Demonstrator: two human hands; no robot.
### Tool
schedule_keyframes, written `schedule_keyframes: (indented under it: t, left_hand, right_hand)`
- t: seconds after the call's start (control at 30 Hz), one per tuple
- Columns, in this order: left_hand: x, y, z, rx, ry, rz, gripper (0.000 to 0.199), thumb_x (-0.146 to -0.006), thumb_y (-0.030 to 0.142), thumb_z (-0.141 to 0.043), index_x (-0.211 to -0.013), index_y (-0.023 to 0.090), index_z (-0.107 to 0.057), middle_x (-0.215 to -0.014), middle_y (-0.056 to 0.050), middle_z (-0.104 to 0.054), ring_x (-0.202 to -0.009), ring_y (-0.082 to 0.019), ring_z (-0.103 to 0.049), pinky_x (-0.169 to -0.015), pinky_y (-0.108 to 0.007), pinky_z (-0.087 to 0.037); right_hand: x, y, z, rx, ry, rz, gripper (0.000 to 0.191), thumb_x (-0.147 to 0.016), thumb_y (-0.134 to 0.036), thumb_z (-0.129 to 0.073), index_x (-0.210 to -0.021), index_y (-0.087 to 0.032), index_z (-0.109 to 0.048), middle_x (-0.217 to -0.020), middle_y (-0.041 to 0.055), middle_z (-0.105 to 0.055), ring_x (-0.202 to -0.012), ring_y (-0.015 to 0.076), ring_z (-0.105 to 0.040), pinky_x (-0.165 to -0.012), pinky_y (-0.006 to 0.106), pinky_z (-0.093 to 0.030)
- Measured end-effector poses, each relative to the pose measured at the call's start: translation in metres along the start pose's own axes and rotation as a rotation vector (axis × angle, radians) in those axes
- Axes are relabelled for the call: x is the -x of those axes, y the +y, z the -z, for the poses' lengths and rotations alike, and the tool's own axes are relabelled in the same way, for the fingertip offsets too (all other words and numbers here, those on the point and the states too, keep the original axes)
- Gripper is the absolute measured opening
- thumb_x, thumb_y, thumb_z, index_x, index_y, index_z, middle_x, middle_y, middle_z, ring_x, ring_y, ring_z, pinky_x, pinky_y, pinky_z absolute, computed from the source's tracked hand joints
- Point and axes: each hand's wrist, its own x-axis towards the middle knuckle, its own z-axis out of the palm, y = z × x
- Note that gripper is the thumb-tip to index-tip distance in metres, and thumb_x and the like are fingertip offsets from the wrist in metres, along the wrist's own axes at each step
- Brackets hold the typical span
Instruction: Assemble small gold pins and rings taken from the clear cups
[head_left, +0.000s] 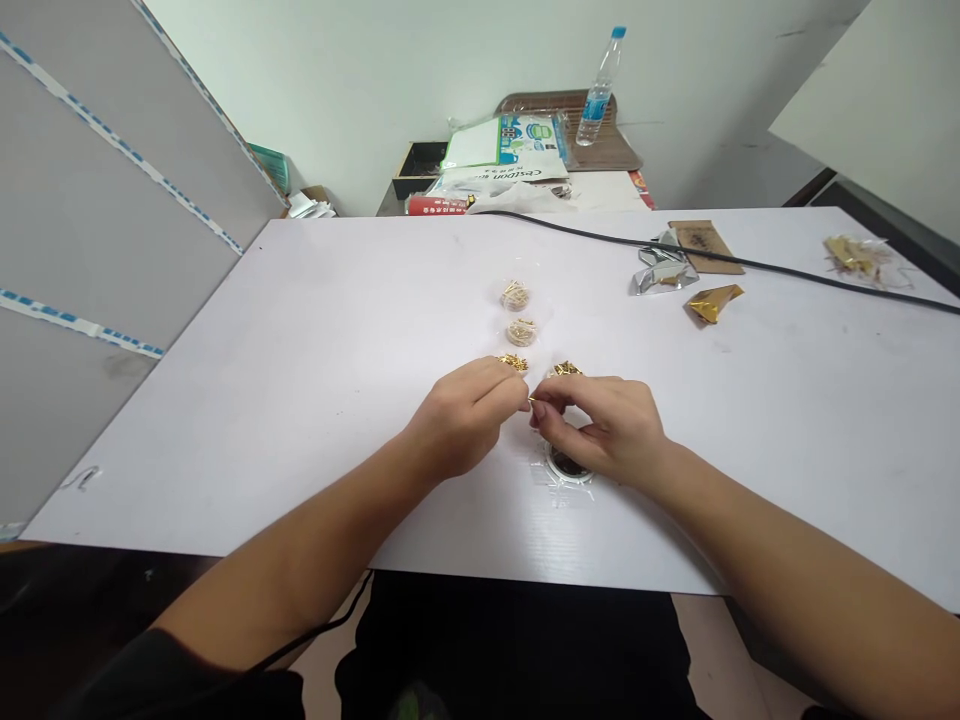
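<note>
My left hand point(461, 415) and my right hand point(604, 425) meet over the white table point(300, 380), fingertips pinched together on a tiny gold piece point(531, 400). Just beyond the fingers lie two small piles of gold pieces point(514, 362) point(567, 369). Farther back sit two round clear cups of pale gold pieces point(521, 331) point(515, 294). Under my right palm lies a clear round holder with a dark centre point(568, 468), partly hidden by the hand.
A black cable point(750, 264) crosses the table's far right. Near it lie a silver foil pouch point(661, 272), a gold foil pouch point(713, 301), a brown card point(703, 245) and a clear bag of gold bits point(855, 255). A water bottle point(599, 88) stands behind on a cluttered side table.
</note>
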Motion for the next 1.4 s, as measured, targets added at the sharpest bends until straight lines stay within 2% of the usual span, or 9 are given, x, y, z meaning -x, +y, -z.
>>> schedule_keyframes:
  t: [0.3,0.5,0.87,1.2,1.4]
  left_hand:
    - [0.0000,-0.0012,0.0000,-0.052,-0.026,-0.062,0.022,-0.091,0.002,-0.042,-0.077,0.019,-0.041,-0.068,-0.002,-0.055,-0.069,-0.014,-0.057,-0.059,-0.025,-0.044]
    - [0.0020,-0.0017,-0.0004,-0.082,-0.062,-0.055,0.022,-0.091,0.003,-0.041,-0.076,0.019,-0.042,-0.068,-0.002,-0.057,-0.068,-0.014,-0.056,-0.059,-0.026,-0.045]
    - [0.0018,-0.0016,-0.0007,-0.036,-0.058,-0.054,0.021,-0.092,0.002,-0.043,-0.078,0.018,-0.042,-0.068,-0.001,-0.055,-0.066,-0.014,-0.053,-0.059,-0.025,-0.042]
    - [0.0039,-0.0016,-0.0030,-0.029,-0.040,-0.048,0.020,-0.091,0.002,-0.045,-0.079,0.017,-0.046,-0.069,-0.003,-0.058,-0.067,-0.014,-0.055,-0.061,-0.025,-0.045]
    - [0.0029,-0.0067,-0.0024,0.067,0.001,0.035,0.013,-0.093,0.008,-0.054,-0.083,0.015,-0.050,-0.072,-0.003,-0.059,-0.068,-0.012,-0.055,-0.062,-0.022,-0.047]
  right_hand:
    - [0.0003,0.0016,0.0014,-0.042,-0.058,-0.008,0.010,-0.090,-0.009,-0.055,-0.086,-0.018,-0.055,-0.063,-0.0043,-0.061,-0.052,0.0058,-0.054,-0.053,0.017,-0.046]
    - [0.0007,0.0026,0.0027,-0.045,-0.087,-0.015,0.010,-0.091,-0.010,-0.053,-0.085,-0.018,-0.055,-0.063,-0.0041,-0.062,-0.052,0.0061,-0.055,-0.052,0.018,-0.046]
    - [0.0020,0.0041,0.0015,-0.113,-0.088,-0.038,0.010,-0.088,-0.007,-0.056,-0.088,-0.017,-0.057,-0.065,-0.0036,-0.064,-0.054,0.0061,-0.058,-0.053,0.017,-0.047]
    - [0.0013,0.0037,0.0002,-0.160,-0.086,-0.059,0.010,-0.088,-0.006,-0.054,-0.089,-0.015,-0.058,-0.063,-0.0026,-0.063,-0.055,0.0067,-0.060,-0.053,0.016,-0.048]
    - [0.0002,0.0033,0.0040,-0.132,-0.062,-0.124,0.007,-0.090,-0.010,-0.055,-0.089,-0.017,-0.057,-0.063,-0.0023,-0.064,-0.054,0.0079,-0.061,-0.052,0.017,-0.049]
